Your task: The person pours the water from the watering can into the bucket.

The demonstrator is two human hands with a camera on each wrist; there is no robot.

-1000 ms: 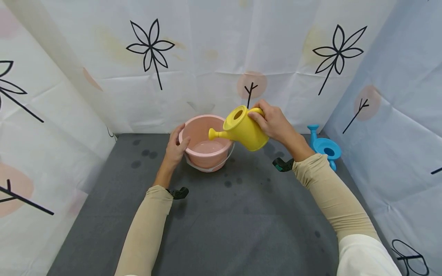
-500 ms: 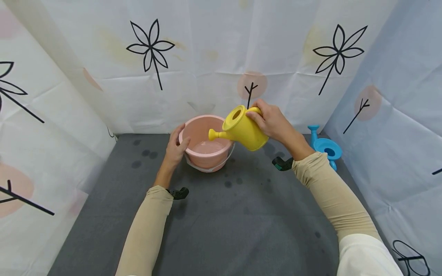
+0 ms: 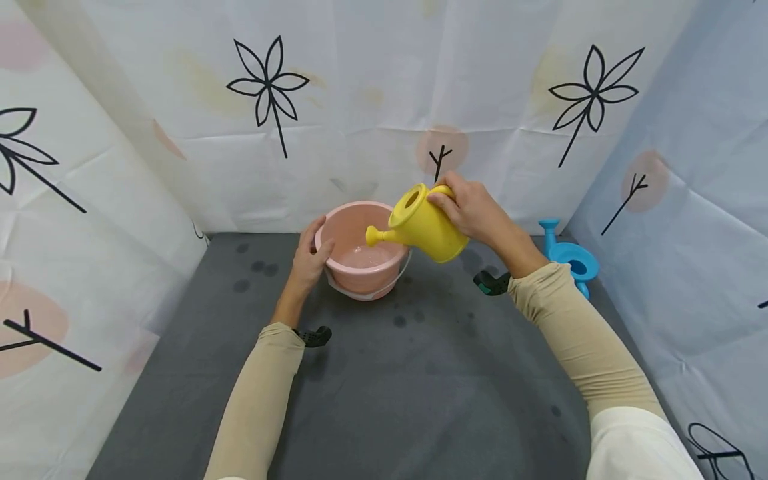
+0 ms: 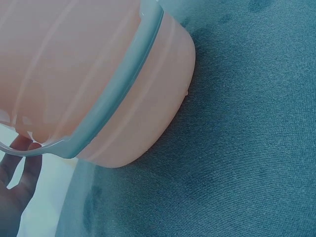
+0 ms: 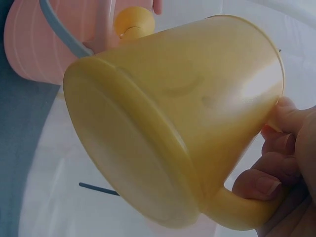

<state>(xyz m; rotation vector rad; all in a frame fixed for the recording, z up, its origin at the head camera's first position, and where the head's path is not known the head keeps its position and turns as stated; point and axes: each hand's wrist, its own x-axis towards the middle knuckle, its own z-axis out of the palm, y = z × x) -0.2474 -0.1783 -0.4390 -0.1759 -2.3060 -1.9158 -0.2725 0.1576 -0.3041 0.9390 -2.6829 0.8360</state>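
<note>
A yellow watering can (image 3: pixel 433 227) is tilted toward a pink bucket (image 3: pixel 363 267), its spout head over the bucket's opening. My right hand (image 3: pixel 471 207) grips the can by its handle; the right wrist view shows the fingers curled round that handle (image 5: pixel 242 210). At the bucket's left rim my left hand (image 3: pixel 309 257) holds on, thumb at the near side and fingers at the outside. The bucket stands upright on the grey cloth, its pale handle (image 4: pixel 116 89) hanging down the front. A little water seems to glisten on the bucket's floor.
A blue watering can (image 3: pixel 573 260) stands at the right, beside my right forearm. White patterned sheets (image 3: pixel 360 100) rise at the back and both sides. Dark wet spots (image 3: pixel 264 268) mark the grey cloth (image 3: pixel 432 400) around the bucket.
The whole head view has shifted slightly to the right. Both hands keep their holds, and the yellow can stays tilted over the bucket.
</note>
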